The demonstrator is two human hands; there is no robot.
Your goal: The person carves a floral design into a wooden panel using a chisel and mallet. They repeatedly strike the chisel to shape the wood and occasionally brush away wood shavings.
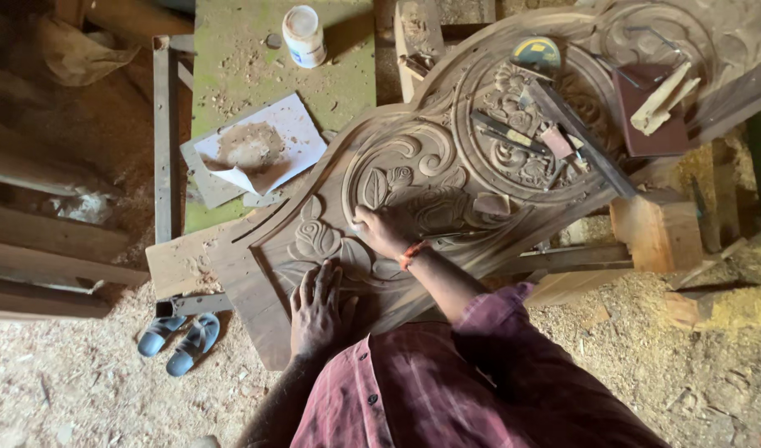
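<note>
Sawdust covers the workshop floor (82, 382) around the carved wooden panel (430, 166).

Head cam, steep downward, close.

Woodcarving workshop: carved wooden panel (447, 166), chisels (513, 137) on it, sawdust-covered floor (65, 373), stacked planks (40, 249).

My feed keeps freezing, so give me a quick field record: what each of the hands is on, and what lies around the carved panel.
left hand: flat on the carved wooden panel, fingers spread, near its lower edge
right hand: pressed on the floral relief, orange wristband; any tool in it is hidden
on panel: chisels, tape measure, wood blocks
nearby: white jar, paper with sawdust, blue sandals
</note>
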